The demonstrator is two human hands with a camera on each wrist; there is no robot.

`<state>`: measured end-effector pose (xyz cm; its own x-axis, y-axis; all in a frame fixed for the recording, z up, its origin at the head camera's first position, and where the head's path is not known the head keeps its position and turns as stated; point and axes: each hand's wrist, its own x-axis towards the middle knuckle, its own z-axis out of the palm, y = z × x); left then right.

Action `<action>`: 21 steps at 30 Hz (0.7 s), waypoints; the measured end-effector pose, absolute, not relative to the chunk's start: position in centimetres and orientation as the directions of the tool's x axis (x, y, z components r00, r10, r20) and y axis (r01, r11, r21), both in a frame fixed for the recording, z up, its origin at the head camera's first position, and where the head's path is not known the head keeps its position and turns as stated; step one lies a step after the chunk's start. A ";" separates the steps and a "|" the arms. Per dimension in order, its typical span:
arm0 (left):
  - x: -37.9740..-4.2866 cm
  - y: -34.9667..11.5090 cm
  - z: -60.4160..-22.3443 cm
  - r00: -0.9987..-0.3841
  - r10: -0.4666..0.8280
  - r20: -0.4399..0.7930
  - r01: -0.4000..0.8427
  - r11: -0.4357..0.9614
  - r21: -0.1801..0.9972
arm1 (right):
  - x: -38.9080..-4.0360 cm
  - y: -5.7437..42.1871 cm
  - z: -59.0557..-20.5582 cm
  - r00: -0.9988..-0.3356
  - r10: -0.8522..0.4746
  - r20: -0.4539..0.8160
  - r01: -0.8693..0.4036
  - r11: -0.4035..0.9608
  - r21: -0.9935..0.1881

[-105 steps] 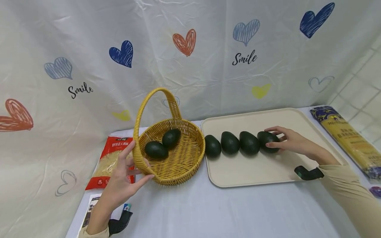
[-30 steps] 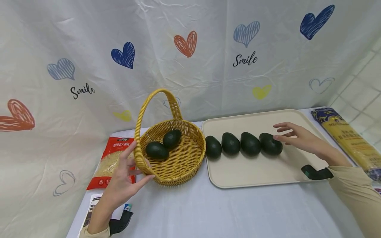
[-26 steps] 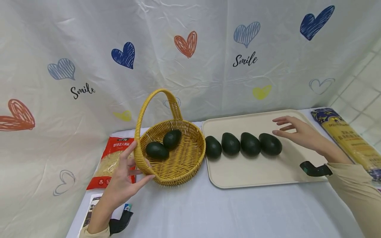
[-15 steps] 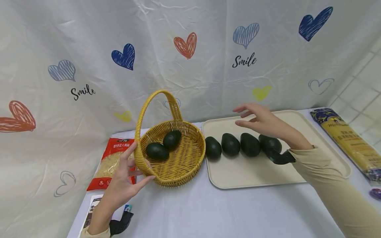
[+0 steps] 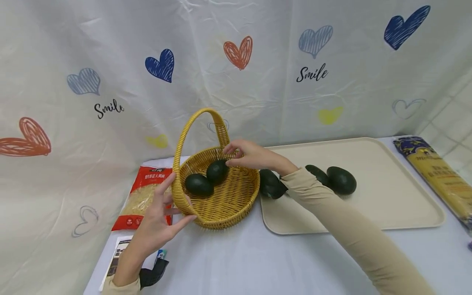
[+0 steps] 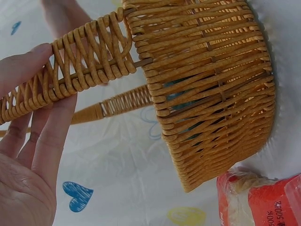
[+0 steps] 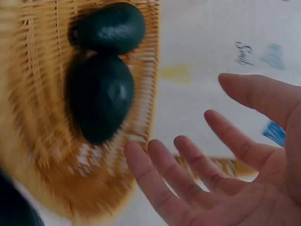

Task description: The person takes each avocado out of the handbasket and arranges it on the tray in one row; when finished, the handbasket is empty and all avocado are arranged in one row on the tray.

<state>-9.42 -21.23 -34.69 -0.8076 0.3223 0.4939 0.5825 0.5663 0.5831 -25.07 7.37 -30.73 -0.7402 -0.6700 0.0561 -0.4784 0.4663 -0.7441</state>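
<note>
My left hand (image 5: 153, 225) holds the lower end of the handle (image 6: 89, 66) of a yellow wicker basket (image 5: 234, 196), thumb on one side and fingers on the other. Two dark green avocados (image 5: 199, 185) lie against each other inside the basket. Above the basket's far right part hovers my right hand (image 5: 252, 155), fingers spread and holding nothing; the right wrist view shows its fingers (image 7: 162, 188) apart from both avocados. More avocados (image 5: 341, 180) lie in a row on a cream tray (image 5: 398, 196), some partly hidden by the right forearm.
A red bag of pasta (image 5: 141, 200) lies left of the basket, with a printed sheet (image 5: 119, 252) nearer the front. A yellow and blue pasta pack (image 5: 435, 176) lies right of the tray. A white curtain with hearts (image 5: 265, 82) hangs behind.
My right hand let go of the rightmost avocado on the tray, lifted, and swept left over the row to the basket. My left hand stays on the handle. The view turned slightly.
</note>
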 end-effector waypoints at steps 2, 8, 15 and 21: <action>-9.4 -21.2 -34.6 -0.810 0.320 0.492 0.580 0.568 0.584 | -25.7 6.0 -31.4 -0.737 -0.676 0.003 -0.457 0.495 -0.739; -9.2 -21.2 -34.4 -0.811 0.316 0.492 0.576 0.575 0.581 | -26.5 2.6 -32.6 -0.748 -0.655 -0.104 -0.442 0.609 -0.658; -9.5 -21.2 -34.4 -0.810 0.323 0.489 0.579 0.577 0.577 | -26.1 0.6 -33.5 -0.750 -0.619 -0.233 -0.405 0.708 -0.578; -9.6 -21.3 -34.6 -0.805 0.335 0.489 0.587 0.570 0.575 | -26.2 0.1 -33.9 -0.764 -0.608 -0.218 -0.408 0.716 -0.567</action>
